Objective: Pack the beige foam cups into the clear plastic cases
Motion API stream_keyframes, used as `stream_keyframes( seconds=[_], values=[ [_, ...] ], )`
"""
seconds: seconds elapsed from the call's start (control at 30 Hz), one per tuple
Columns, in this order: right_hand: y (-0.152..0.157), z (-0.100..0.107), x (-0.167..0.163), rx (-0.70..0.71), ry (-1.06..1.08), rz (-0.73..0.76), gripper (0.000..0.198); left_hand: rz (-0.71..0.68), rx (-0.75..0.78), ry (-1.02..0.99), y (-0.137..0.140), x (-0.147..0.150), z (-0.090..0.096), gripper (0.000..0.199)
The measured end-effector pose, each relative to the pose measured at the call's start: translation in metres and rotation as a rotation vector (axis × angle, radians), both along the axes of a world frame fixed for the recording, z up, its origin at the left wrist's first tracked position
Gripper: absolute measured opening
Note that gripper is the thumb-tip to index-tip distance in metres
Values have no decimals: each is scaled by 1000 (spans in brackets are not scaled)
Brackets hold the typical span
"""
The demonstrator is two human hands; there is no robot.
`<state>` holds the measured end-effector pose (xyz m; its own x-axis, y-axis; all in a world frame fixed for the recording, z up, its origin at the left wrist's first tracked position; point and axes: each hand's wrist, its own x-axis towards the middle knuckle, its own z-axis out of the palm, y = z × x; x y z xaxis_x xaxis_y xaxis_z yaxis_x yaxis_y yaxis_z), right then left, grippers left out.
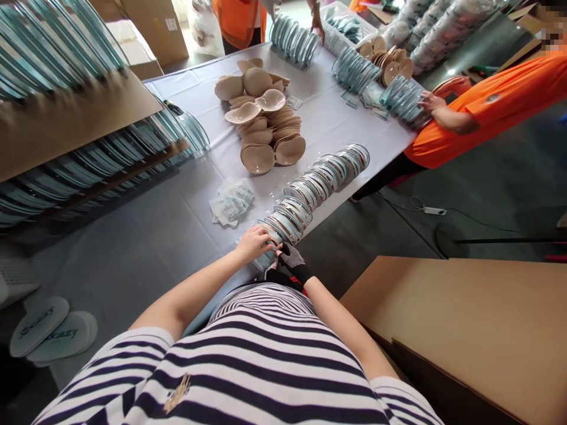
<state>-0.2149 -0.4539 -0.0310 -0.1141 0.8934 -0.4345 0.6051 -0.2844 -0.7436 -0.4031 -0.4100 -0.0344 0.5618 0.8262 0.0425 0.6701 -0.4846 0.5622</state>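
A long row of round clear plastic cases [325, 180] stands on edge along the table's near right side. At its near end, my bare left hand [254, 243] has its fingers bent over one clear case. My right hand [291, 255], in a dark speckled glove with bare fingertips, pinches the edge of the same case, close to my body. The hands partly hide that case, so its contents are not clear. Beyond them lies a pile of beige bra cups [257, 158], several nested together. White printed packets [233, 200] are heaped left of the row.
Shelves of stacked clear cases [88, 159] rise at left. A co-worker in orange [491, 112] handles cases at the right edge; another co-worker [239, 23] stands at the far end near a white basket [349, 26]. A large cardboard box [469, 313] is at my right.
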Motion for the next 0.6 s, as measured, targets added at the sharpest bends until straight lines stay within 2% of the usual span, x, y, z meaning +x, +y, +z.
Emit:
stream_keyframes(
  seconds=[0.07, 0.17, 0.23, 0.3, 0.4, 0.5, 0.6],
  values=[
    [-3, 7, -2, 54, -177, 79, 11, -34, 22, 21, 6, -2, 1, 21],
    [-4, 21, -6, 252, -408, 171, 21, -67, 44, 24, 14, -5, 2, 30],
    [-1, 27, -9, 372, -466, 192, 31, -78, 50, 10, 17, -5, 2, 37],
    [6, 30, -10, 412, -464, 227, 40, -82, 58, -15, 20, -5, 1, 37],
    [16, 29, -8, 354, -449, 308, 38, -129, 68, -25, 26, -3, -2, 30],
    [23, 31, -6, 250, -502, 358, 27, -206, 86, 37, 34, -1, -2, 39],
    [38, 39, -3, 153, -542, 508, 20, -224, 115, 66, 39, 0, 0, 40]
  ],
)
